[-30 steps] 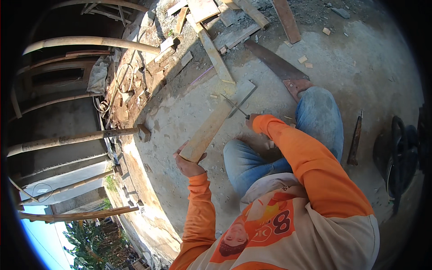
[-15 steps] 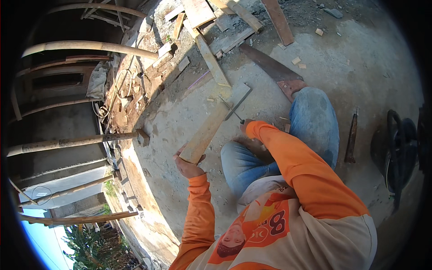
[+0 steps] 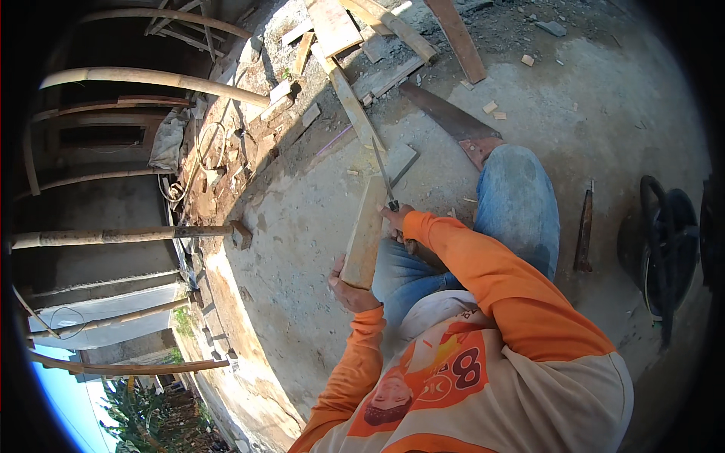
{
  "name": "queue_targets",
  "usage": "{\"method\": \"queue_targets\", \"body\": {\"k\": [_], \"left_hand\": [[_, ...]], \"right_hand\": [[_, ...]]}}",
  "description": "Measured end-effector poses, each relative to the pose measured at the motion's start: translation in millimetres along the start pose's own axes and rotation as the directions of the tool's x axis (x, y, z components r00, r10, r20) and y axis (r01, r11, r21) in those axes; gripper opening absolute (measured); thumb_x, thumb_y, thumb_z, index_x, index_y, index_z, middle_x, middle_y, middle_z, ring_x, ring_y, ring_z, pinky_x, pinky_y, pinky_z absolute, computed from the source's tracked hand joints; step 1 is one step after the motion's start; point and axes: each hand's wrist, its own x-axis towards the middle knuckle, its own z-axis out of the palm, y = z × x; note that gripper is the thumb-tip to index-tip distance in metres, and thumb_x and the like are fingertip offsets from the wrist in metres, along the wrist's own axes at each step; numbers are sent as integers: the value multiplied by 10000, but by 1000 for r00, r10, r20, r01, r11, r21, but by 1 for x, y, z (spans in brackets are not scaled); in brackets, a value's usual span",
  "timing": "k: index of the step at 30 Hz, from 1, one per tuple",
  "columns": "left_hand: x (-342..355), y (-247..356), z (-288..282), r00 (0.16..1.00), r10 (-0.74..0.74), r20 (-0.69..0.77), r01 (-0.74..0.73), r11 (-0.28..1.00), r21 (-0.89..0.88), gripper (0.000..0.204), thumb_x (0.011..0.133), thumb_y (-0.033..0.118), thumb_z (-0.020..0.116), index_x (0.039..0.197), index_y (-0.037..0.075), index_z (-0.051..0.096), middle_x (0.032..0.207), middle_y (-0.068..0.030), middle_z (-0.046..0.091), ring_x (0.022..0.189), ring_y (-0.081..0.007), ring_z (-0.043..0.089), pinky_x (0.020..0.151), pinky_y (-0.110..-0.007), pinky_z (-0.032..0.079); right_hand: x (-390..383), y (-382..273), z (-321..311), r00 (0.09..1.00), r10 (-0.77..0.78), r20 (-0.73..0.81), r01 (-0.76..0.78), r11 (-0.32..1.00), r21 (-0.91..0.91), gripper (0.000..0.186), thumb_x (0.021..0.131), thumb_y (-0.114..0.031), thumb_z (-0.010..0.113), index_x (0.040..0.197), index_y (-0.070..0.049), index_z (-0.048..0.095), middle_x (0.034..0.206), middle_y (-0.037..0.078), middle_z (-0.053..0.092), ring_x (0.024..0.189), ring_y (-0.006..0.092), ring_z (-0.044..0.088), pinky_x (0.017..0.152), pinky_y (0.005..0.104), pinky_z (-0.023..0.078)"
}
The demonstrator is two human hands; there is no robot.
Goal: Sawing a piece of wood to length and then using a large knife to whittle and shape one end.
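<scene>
My left hand (image 3: 349, 289) grips the lower end of a short pale wooden board (image 3: 361, 238). My right hand (image 3: 396, 215) is closed on a long, thin metal tool (image 3: 384, 175) with a dark handle; its blade points up past the board's upper end, beside a flat grey piece (image 3: 402, 162). Just beyond, a handsaw (image 3: 445, 109) with a reddish handle lies by my jeans-clad right knee (image 3: 515, 181). A narrow tool (image 3: 583, 230) with a brown, worn body lies on the concrete to the right.
Planks (image 3: 332, 30) and offcuts lie on gravel at the top. A dark machine or container (image 3: 664, 253) stands at far right. Bamboo poles (image 3: 121, 236) run along the left, near debris and a coiled hose (image 3: 204, 155); plants (image 3: 136, 408) show at lower left.
My left hand has moved rightward with the board, which now stands more steeply. My right hand has come leftward and lower, and the thin tool's blade has swung to point more upward.
</scene>
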Motion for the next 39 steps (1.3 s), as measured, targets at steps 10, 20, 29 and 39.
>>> {"method": "queue_targets", "body": {"k": [10,20,29,39], "left_hand": [[-6,13,6,968,-178,177,187,982,-38,762,826,535,521,1354,51,259,1361,-191,358,1186,-290,417,991,-421,320],[147,93,56,945,-62,321,138,965,-221,736,742,612,628,1127,2,483,941,-143,591,852,-266,597,779,-369,492],[127,-21,43,942,331,54,-336,930,152,667,772,373,718,1211,-24,411,1089,-119,516,980,-197,521,848,-335,451],[106,14,3,960,269,-75,-272,962,-25,508,835,326,637,1140,-6,402,1068,-137,520,949,-215,549,808,-366,496]], "right_hand": [[-28,-47,-12,765,-523,376,453,852,262,613,560,-489,838,862,-50,534,767,26,530,688,135,509,636,259,430],[-96,-111,-50,903,-390,180,400,916,-20,662,673,-504,747,1028,-8,490,749,123,600,750,212,609,694,338,492],[-18,-59,-108,882,-392,-261,220,834,-506,399,791,-307,599,1043,-1,548,954,202,629,906,360,608,802,398,476],[-75,-37,-2,874,-366,319,482,569,-666,308,812,-248,570,1008,-14,521,895,227,628,869,401,602,781,446,472]]}}
